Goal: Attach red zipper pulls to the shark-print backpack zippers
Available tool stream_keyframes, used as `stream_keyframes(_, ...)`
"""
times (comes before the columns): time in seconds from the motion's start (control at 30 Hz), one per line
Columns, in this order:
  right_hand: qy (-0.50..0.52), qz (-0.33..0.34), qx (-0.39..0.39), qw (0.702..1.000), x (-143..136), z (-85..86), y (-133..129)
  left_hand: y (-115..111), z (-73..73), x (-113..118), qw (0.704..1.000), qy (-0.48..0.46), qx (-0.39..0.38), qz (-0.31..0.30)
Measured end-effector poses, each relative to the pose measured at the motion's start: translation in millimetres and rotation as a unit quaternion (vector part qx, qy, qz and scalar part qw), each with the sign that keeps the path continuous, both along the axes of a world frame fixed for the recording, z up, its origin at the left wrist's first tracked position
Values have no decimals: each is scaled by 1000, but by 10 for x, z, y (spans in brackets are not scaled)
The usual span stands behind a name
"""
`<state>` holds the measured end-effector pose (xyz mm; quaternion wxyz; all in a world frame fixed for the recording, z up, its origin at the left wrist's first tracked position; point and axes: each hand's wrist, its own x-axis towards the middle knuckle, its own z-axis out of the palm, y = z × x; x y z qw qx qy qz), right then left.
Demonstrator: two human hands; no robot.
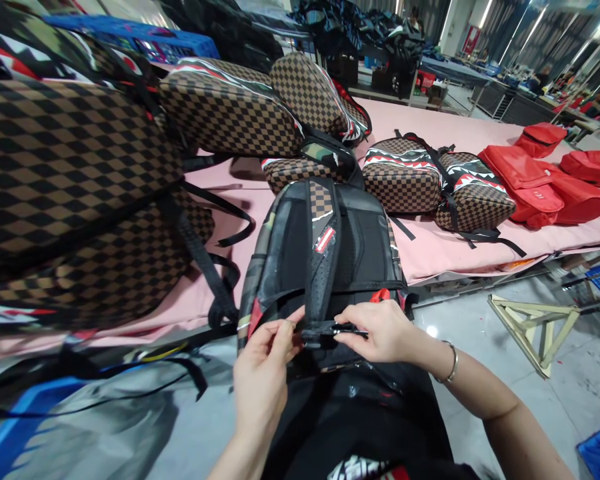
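A backpack [363, 260] stands upright against the table's near edge, its black padded back panel towards me. Its shoulder strap [323, 273], with a checkered patch and a small red label, hangs down the middle. My left hand [265, 363] pinches the black strap webbing [313, 335] at the lower end of that shoulder strap. Just to the right, my right hand [383, 330] is closed round a small black tool [350, 329] that looks like thread snips, its tip close to the webbing. Fingers partly hide the tool.
Brown checkered backpacks [80, 180] are piled on the pink-covered table [430, 257] at left and behind. Red bags [530, 180] lie at the far right. A pale metal triangular frame [535, 330] is on the floor at right; a blue crate [40, 413] is at lower left.
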<state>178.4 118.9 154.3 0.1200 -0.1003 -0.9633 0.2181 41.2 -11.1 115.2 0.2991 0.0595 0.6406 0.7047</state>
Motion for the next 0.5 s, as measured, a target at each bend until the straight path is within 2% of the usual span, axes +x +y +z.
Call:
stream_keyframes(0.2, -50, 12, 35, 998, -74, 63, -26, -34, 40, 72, 1000, 23, 2, -1)
stream_keyframes(0.5, -103, 35, 95, 990, -126, 315, 33, -13, 29, 54, 999, 43, -21, -11)
